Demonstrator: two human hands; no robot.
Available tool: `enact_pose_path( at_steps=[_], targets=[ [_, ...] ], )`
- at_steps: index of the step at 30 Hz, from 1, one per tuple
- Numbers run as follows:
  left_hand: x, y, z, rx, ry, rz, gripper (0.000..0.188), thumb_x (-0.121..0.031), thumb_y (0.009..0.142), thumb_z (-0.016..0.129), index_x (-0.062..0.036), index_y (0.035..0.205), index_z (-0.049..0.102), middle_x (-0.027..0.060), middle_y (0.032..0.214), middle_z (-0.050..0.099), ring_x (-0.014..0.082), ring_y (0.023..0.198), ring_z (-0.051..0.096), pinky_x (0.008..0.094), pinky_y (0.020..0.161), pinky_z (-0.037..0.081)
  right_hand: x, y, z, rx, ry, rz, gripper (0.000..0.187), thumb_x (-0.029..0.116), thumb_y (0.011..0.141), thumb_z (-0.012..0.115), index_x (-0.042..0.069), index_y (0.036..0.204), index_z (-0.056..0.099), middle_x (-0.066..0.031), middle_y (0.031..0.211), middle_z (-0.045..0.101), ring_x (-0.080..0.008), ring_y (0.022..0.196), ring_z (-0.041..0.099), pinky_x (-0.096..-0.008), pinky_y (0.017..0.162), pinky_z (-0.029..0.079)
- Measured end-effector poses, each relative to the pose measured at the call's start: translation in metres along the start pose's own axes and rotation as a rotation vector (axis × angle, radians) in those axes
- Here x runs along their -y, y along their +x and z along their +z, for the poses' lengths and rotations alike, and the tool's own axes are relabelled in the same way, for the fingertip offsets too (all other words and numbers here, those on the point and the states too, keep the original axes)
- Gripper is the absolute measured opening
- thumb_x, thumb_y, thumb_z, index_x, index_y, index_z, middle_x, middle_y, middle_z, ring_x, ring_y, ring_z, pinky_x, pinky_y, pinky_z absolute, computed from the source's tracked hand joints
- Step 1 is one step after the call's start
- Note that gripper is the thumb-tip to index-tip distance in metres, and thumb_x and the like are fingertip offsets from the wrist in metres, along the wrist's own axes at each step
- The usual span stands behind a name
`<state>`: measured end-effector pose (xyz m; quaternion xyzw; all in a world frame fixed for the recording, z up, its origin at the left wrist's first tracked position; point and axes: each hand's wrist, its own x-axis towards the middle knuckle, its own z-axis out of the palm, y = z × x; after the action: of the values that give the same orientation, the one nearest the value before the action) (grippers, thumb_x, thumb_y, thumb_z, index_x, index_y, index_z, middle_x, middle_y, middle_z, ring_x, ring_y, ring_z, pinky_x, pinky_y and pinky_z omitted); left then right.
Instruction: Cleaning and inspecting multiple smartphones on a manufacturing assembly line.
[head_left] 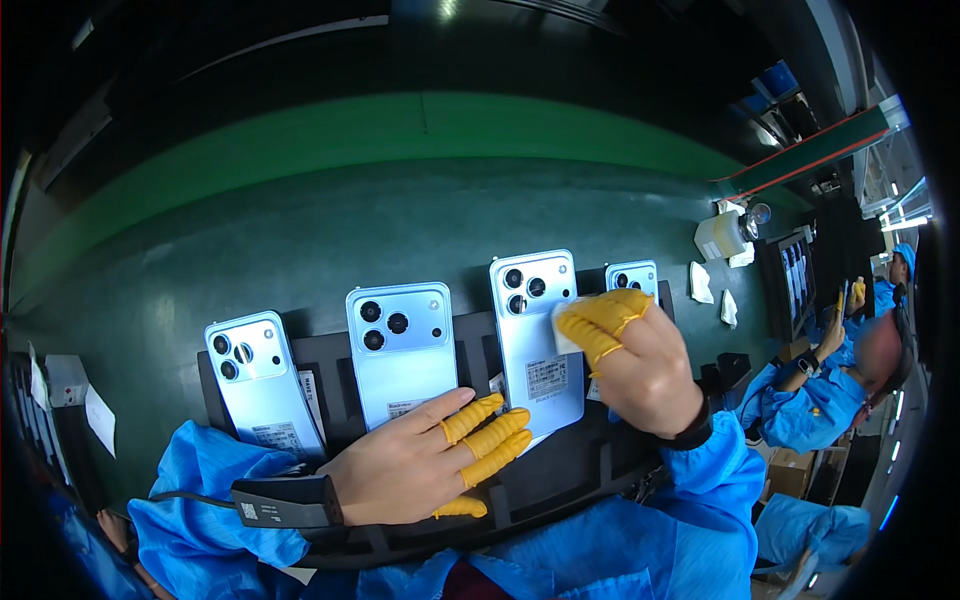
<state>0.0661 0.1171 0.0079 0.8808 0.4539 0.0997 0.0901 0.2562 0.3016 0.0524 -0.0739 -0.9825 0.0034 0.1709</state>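
Four light-blue phones lie backs up in a black tray (473, 340), camera lenses at their far ends. From left to right they are the first phone (250, 395), the second phone (405, 372), the third phone (530, 340) and the fourth phone (646, 277). My right hand (648, 370), in yellow finger cots, is closed on a folded white wipe (566, 335) that rests against the third phone's right side. This hand covers much of the fourth phone. My left hand (410, 460) stretches its cot-covered fingers over the lower ends of the second and third phones.
The green bench (250, 250) spreads beyond the tray. At right stand a whitish bottle with a metal top (722, 236), crumpled white wipes (701, 282) and a dark rack of phones (795, 278). A co-worker in blue (815, 405) sits further right. A small white box (66, 380) is at left.
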Motion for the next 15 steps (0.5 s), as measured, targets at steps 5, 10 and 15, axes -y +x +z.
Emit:
enact_pose_path(
  at_steps=[5,10,15],
  targets=[
    [0.000,0.001,0.001,-0.032,-0.033,-0.004,0.064,-0.052,0.091,0.053,-0.0121,0.141,0.049,0.0059,0.144,0.050,0.0253,0.136,0.043,0.0399,0.116,0.025,0.008,0.016,0.020,-0.099,-0.051,-0.073,0.033,0.002,0.063,0.067,-0.004,0.096,0.070,-0.0130,0.096,0.064,-0.0280,0.087,0.061,-0.0352,0.078,0.054],
    [-0.003,-0.002,0.004,-0.020,-0.027,-0.006,0.063,-0.051,0.090,0.054,-0.0118,0.139,0.049,0.0076,0.143,0.050,0.0255,0.136,0.044,0.0411,0.117,0.023,0.027,0.000,0.008,0.035,0.154,-0.116,0.031,0.004,0.060,0.067,-0.002,0.091,0.070,-0.0125,0.096,0.064,-0.0271,0.088,0.062,-0.0352,0.079,0.055],
    [-0.001,-0.003,0.004,-0.092,-0.005,0.032,0.064,-0.051,0.091,0.053,-0.0115,0.141,0.048,0.0080,0.142,0.051,0.0256,0.136,0.044,0.0421,0.118,0.021,0.025,-0.004,-0.010,0.006,0.106,-0.056,0.033,0.001,0.060,0.066,-0.003,0.094,0.069,-0.0122,0.102,0.065,-0.0276,0.091,0.062,-0.0366,0.081,0.055]
  ],
)
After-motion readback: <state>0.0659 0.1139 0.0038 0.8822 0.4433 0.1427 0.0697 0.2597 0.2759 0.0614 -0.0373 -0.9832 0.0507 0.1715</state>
